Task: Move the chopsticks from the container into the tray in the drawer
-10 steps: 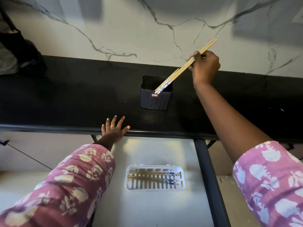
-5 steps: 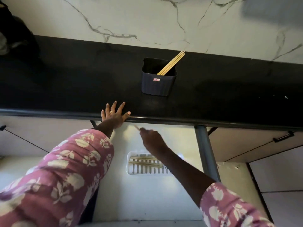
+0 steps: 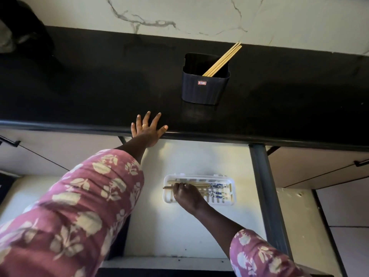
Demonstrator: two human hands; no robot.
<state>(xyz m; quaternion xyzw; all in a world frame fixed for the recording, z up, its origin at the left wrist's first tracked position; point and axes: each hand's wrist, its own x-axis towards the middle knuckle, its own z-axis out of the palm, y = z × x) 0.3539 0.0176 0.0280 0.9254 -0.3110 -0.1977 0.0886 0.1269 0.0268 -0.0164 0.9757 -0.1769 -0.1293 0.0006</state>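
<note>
Right hand [image 3: 187, 194] was down in the open drawer [image 3: 199, 160], fingers pinched together on the plain ends of the chopsticks being laid [image 3: 201, 185] lengthwise into the white slotted tray [image 3: 232, 193]; their blue-patterned tips pointed toward the tray's right end, and one bare end poked out past its left rim; whether the sticks already rested on the tray floor or hung just above it could not be told, since the hand covered that part. Left hand [image 3: 148, 129] lay flat and spread on the front edge of the black countertop [image 3: 89, 86], gripping nothing, a ring showing on one finger; it looked to be bracing the body.

Back on the countertop, the dark ribbed container [image 3: 205, 90] stood upright, well apart from the tray, with a bundle of remaining chopsticks [image 3: 224, 58] leaning out of its right far corner against the marble-patterned wall [image 3: 199, 15].

By my reading the step in hand was the release of one batch into the tray; the job was partly done, since more sticks waited in the container. The next move would call for opening the fingers so the sticks settle flat alongside the others; then lifting clear of the drawer, reaching up over the counter edge, and pinching the leaning bundle near its upper ends.
</note>
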